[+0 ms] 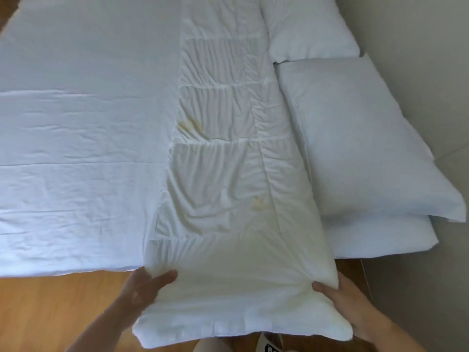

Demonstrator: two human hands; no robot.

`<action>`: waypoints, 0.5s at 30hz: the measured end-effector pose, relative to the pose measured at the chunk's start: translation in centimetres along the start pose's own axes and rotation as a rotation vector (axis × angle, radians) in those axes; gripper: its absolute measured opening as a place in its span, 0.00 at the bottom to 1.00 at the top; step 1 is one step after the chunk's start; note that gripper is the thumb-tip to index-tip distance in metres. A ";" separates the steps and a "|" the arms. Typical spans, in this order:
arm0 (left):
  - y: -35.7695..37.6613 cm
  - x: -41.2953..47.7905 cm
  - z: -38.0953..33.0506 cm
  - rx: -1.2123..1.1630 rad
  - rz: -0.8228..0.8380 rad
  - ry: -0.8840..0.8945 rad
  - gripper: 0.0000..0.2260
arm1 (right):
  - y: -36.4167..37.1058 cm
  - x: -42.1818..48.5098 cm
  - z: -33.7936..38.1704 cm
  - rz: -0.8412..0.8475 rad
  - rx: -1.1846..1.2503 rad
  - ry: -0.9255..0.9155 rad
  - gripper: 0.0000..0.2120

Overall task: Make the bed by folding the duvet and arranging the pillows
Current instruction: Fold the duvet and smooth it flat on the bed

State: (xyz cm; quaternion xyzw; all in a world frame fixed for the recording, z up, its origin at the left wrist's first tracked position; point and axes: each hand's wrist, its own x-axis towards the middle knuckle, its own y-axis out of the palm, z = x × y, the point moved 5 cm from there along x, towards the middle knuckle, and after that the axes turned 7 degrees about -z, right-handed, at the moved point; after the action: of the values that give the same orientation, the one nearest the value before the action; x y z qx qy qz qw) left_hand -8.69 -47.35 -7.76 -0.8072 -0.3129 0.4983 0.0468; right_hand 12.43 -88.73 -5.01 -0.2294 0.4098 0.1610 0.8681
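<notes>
Off the white bed point(76, 123) edge, the limp quilted white duvet point(228, 174) is gripped at its sides by left hand point(142, 288) and right hand point(340, 301).

Wooden floor point(50, 313) in front, pale wall point(418, 34) at right, small black-and-white item point(269, 348) at bottom edge.

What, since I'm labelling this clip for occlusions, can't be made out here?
Head view only.
Fingers of left hand and right hand: under the duvet; only thumbs show.
Far pillow: cut off by the top edge.
Under the near pillow: only a white edge shows.
Black-and-white item: cut off by the bottom edge.
</notes>
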 end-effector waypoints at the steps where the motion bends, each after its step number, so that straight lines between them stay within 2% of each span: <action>1: -0.7 -1.9 -1.1 0.011 0.007 0.005 0.23 | 0.3 -1.2 1.0 0.032 -0.017 -0.033 0.37; 3: -1.8 -5.6 -3.9 -0.031 0.043 0.040 0.23 | 0.0 -4.0 4.1 0.020 -0.028 -0.125 0.23; 5: -3.4 -9.3 -6.7 -0.084 0.041 0.098 0.16 | -2.0 -6.3 6.6 -0.019 -0.005 -0.207 0.15; 9: -5.6 -15.1 -9.5 -0.149 0.006 0.206 0.15 | -4.7 -10.7 8.7 -0.006 0.000 -0.303 0.14; 12: -6.0 -18.4 -8.6 -0.146 -0.044 0.193 0.17 | -5.1 -13.3 8.7 0.007 -0.034 -0.296 0.18; 15: -6.2 -22.2 -6.7 -0.155 -0.016 0.185 0.16 | -6.5 -17.0 7.9 0.014 -0.059 -0.335 0.16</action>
State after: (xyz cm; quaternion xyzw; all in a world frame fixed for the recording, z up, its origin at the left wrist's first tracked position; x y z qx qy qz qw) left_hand -12.80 -53.04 15.16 -0.8483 -0.3514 0.3958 0.0167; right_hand 10.09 -91.57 14.49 -0.2218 0.2559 0.2150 0.9160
